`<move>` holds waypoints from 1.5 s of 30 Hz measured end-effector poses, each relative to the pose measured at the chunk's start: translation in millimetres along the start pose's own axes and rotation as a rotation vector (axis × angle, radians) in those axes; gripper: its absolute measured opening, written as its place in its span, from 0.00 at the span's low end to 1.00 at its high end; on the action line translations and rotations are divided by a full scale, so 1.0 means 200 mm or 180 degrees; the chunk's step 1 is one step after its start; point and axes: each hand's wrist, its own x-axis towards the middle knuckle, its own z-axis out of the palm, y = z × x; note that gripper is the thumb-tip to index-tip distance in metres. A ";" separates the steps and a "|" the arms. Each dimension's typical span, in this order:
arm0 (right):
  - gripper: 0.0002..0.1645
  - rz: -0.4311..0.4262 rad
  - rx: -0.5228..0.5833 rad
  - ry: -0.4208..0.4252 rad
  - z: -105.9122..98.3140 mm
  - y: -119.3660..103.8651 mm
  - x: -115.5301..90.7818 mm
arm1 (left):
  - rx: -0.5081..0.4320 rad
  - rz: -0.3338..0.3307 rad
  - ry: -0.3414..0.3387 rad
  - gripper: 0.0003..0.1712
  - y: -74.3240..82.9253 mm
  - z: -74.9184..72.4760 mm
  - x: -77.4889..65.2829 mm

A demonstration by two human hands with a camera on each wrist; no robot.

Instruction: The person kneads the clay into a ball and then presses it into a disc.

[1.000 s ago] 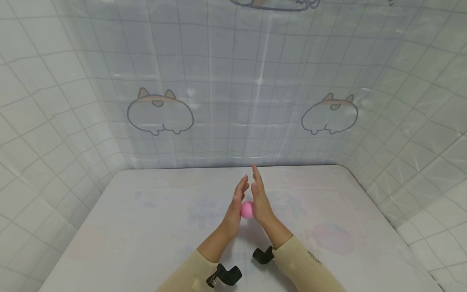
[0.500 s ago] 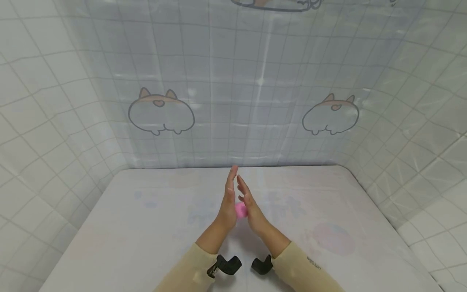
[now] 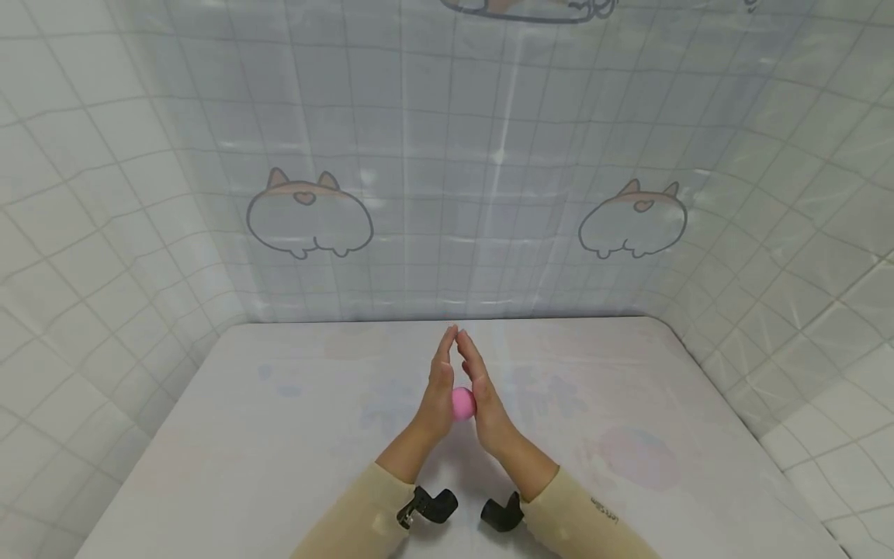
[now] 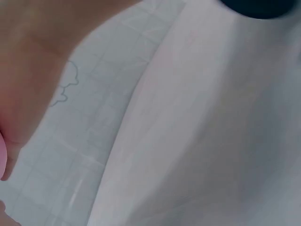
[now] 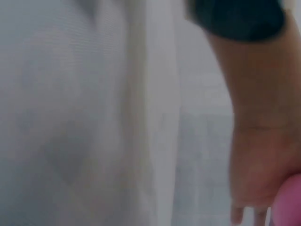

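A small pink ball [image 3: 463,404], smooth and clay-like, sits between the two palms above the table. My left hand [image 3: 438,400] presses it from the left side, fingers straight and pointing away from me. From the right, my right hand [image 3: 489,404] presses against it with straight fingers too. Near the fingertips the hands come together, so they form a narrow tent around the ball. In the left wrist view only a sliver of the pink ball [image 4: 2,157] shows at the left edge. The right wrist view has part of the ball [image 5: 288,203] against the right palm [image 5: 258,165].
The white table [image 3: 244,450] has faint coloured prints. Behind it hangs a grid-patterned curtain [image 3: 447,194] with cartoon animal drawings, and similar sheets flank both sides. Black wrist cameras [image 3: 436,506] stick out from the beige sleeves [image 3: 363,516].
The right hand was further forward a second ago, then the left hand. Now their fingertips are about level. The ball has shifted slightly left between the rubbing palms.
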 end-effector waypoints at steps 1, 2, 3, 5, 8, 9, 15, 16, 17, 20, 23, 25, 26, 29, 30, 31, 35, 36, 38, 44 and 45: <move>0.50 -0.0007 -0.0043 0.0050 0.00 -0.01 0.01 | 0.0005 -0.0003 -0.0043 0.48 0.00 0.01 -0.01; 0.50 -0.0010 -0.0080 0.0095 -0.01 -0.01 0.01 | -0.0005 0.0014 -0.0087 0.48 -0.01 0.01 -0.01; 0.50 0.0017 -0.0136 0.0135 -0.01 -0.02 0.02 | -0.0017 0.0036 -0.0128 0.47 0.00 0.02 -0.02; 0.49 0.0099 -0.0209 0.0192 -0.02 -0.02 0.03 | -0.0032 0.0104 -0.0195 0.46 0.00 0.02 -0.03; 0.48 0.0242 -0.0277 0.0220 -0.03 -0.01 0.05 | -0.0054 0.0223 -0.0299 0.45 0.02 0.03 -0.04; 0.48 0.0286 -0.0304 0.0217 -0.04 -0.01 0.05 | -0.0065 0.0251 -0.0332 0.45 0.03 0.03 -0.05; 0.51 0.0491 -0.0286 0.0129 -0.05 0.01 0.06 | -0.0157 0.0369 -0.0370 0.45 0.06 0.04 -0.07; 0.51 0.0530 -0.0258 0.0112 -0.05 0.02 0.06 | -0.0166 0.0378 -0.0343 0.45 0.06 0.04 -0.07; 0.51 0.0561 -0.0233 0.0090 -0.05 0.02 0.06 | -0.0177 0.0378 -0.0312 0.45 0.06 0.04 -0.07; 0.51 0.0615 -0.0174 -0.0004 -0.03 0.04 0.05 | -0.0145 0.0353 -0.0193 0.46 0.06 0.04 -0.07; 0.50 0.0714 -0.0111 -0.0143 -0.01 0.05 0.04 | -0.0066 0.0310 -0.0059 0.49 0.07 0.03 -0.06; 0.48 0.0743 -0.0099 -0.0232 0.00 0.06 0.03 | 0.0008 0.0307 0.0014 0.50 0.06 0.02 -0.06; 0.47 0.0751 -0.0094 -0.0271 0.01 0.06 0.02 | 0.0030 0.0296 0.0049 0.50 0.06 0.01 -0.05; 0.47 0.0667 -0.0145 -0.0344 0.03 0.05 0.00 | 0.0057 0.0245 0.0135 0.51 0.04 -0.02 -0.03; 0.47 0.0620 -0.0169 -0.0368 0.03 0.05 0.00 | 0.0046 0.0215 0.0154 0.51 0.04 -0.03 -0.02; 0.48 0.0561 -0.0177 -0.0378 0.03 0.04 -0.01 | 0.0036 0.0181 0.0165 0.50 0.03 -0.03 -0.02; 0.49 0.0282 -0.0149 -0.0330 0.03 0.01 -0.02 | 0.0016 0.0060 0.0113 0.49 0.01 -0.04 -0.01; 0.48 0.0198 -0.0148 -0.0290 0.03 0.01 -0.02 | 0.0045 0.0022 0.0075 0.49 0.01 -0.04 -0.02; 0.49 0.0045 -0.0156 -0.0185 0.02 0.00 -0.01 | 0.0111 -0.0069 -0.0004 0.49 0.00 -0.03 -0.03; 0.51 0.0029 -0.0359 0.0129 -0.02 -0.02 0.02 | 0.0230 -0.0297 -0.0228 0.51 -0.01 0.00 -0.06; 0.51 0.0084 -0.0380 0.0168 -0.03 -0.02 0.02 | 0.0217 -0.0323 -0.0275 0.51 -0.01 0.00 -0.06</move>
